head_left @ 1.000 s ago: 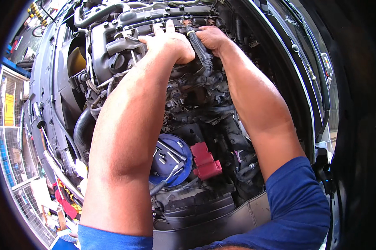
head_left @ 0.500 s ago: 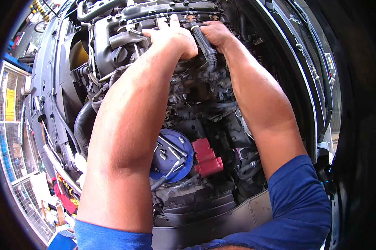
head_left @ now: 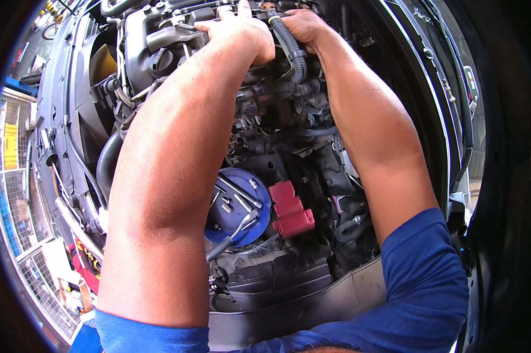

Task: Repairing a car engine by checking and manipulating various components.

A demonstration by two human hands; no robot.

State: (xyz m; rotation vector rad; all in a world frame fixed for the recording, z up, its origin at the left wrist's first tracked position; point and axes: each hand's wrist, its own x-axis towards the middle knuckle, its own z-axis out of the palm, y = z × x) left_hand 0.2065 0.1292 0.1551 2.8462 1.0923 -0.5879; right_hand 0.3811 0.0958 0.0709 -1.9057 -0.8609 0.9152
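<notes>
- Left hand [head_left: 242,36] lies spread over the far part of the engine, thumb out to the left; whether the fingertips grasp anything, I cannot tell.
- Right hand [head_left: 304,27] is curled just right of the corrugated hose, its fingertips hidden; its grip cannot be told either.
- Engine [head_left: 139,50]: far and left of centre, under the hands; likely heavy and rigid, its smooth black top perhaps slippery if oily.
- Blue dish [head_left: 265,215]: nearer, between the forearms.
- Red cover [head_left: 293,212]: just right of the dish.
- Corrugated hose [head_left: 289,44]: between the hands; probably light and bendable, its ridges giving grip; best held by the collar [head_left: 274,19] at its far end, since pulling the ribs could strain them.
- Grey-handled tool [head_left: 220,247]: slanting over the dish's near rim.
- Small metal pieces [head_left: 226,207]: in the dish.
</notes>
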